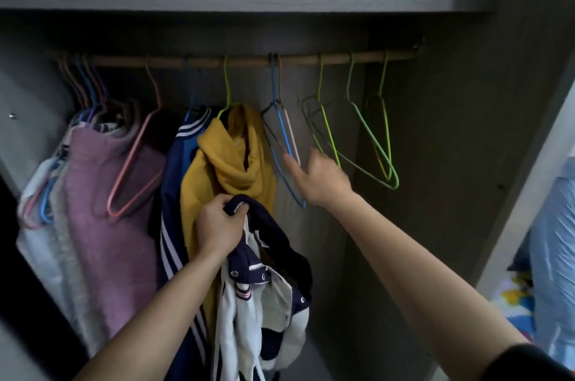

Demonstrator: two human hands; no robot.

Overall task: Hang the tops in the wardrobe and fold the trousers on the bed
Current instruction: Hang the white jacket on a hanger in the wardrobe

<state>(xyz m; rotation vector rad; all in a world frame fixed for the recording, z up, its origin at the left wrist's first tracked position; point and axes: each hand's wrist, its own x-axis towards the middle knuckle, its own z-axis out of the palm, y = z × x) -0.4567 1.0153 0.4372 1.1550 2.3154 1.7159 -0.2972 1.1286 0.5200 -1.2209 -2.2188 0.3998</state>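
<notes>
The navy-and-white jacket (pixel 264 287) is bunched in the left hand (pixel 217 222), which is clamped round the collar end. The rest of it just dangles in front of the wardrobe (pixel 451 131), lower than the tops already on the rail (pixel 249 60). The right hand (pixel 320 181) is up at the bare blue hanger (pixel 281 131) with its fingers apart. The index finger lies against the wire but isn't wrapped round it, as far as I can tell (it's a bit blurry).

Handling-wise, the jacket looks like soft, thickish knit with press studs. It's totally floppy and probably a fair weight for one hand, so it'll sag and twist whichever way you lift it. The collar is a sensible grip. For threading the hanger in, I'd pinch right at the neck by one shoulder seam so the opening stays findable.

The hanger is thin coated wire, so it's light and a bit springy. A pale hanger (pixel 292 138) hangs right against it with the hooks side by side, so a sloppy grab could drag both off. I'd take it just under the hook.

The spot between the yellow hoodie (pixel 230 156) and the green hangers (pixel 373 138) looks like the natural slot for the jacket. I can't see any trousers from here.
</notes>
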